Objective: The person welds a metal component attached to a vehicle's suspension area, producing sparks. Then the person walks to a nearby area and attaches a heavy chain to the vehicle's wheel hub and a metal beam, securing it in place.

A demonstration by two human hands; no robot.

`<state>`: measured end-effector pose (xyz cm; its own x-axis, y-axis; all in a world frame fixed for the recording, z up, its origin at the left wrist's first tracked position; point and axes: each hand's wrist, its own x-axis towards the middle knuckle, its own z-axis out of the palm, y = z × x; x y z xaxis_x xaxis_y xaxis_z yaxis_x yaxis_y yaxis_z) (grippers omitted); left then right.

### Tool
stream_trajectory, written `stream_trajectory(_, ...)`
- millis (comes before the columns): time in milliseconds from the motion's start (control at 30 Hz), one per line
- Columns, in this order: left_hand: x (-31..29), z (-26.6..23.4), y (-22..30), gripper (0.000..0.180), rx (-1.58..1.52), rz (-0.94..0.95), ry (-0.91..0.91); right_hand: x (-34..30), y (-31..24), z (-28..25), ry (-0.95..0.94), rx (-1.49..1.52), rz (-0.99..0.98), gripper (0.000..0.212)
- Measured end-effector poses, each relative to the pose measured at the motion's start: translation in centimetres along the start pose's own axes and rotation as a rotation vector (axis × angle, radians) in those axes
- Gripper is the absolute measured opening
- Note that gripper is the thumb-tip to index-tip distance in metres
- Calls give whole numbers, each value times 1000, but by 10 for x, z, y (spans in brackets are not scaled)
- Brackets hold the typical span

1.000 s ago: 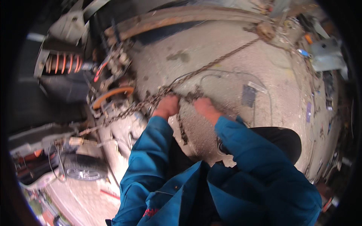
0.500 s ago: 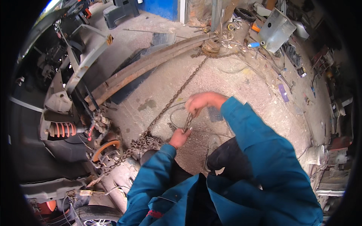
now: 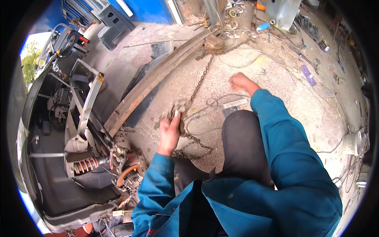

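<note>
My left hand (image 3: 169,133) is closed around a rusty chain (image 3: 201,81), with a bunched, slightly blurred length rising above the thumb. From there the chain runs taut-looking toward a rusty metal block (image 3: 214,42) at the far end of a long beam. Another stretch of it dangles below my hand and lies on the floor by my left knee. My right hand (image 3: 242,83) is held out over the floor beyond my right knee, fingers curled in, and nothing shows in them. Near that knee lies a small dark flat piece with a light bar (image 3: 234,103).
Rusty beams (image 3: 160,73) cross the floor at the far left. A stripped car body with a coil spring (image 3: 85,165) and brake disc (image 3: 128,175) stands close on my left. A thin cable (image 3: 189,124) loops on the concrete. Tools, scraps and a metal box (image 3: 279,14) litter the far right.
My left hand has lifted the chain and moved left and away from me. My right hand has come off the chain, moving right and farther out. The view has shifted, showing more of the car.
</note>
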<state>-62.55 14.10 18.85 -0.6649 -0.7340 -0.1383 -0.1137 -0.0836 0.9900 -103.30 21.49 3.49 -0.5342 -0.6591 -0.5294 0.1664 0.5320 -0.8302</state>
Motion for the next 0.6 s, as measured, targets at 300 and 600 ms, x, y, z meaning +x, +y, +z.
stream_trajectory(300,71,-43,-99,32,307,-92,337,203,65,-26,121,306,146,45)
stream_trajectory(600,343,-114,-128,40,1335,342,142,337,16,-56,164,408,75,72)
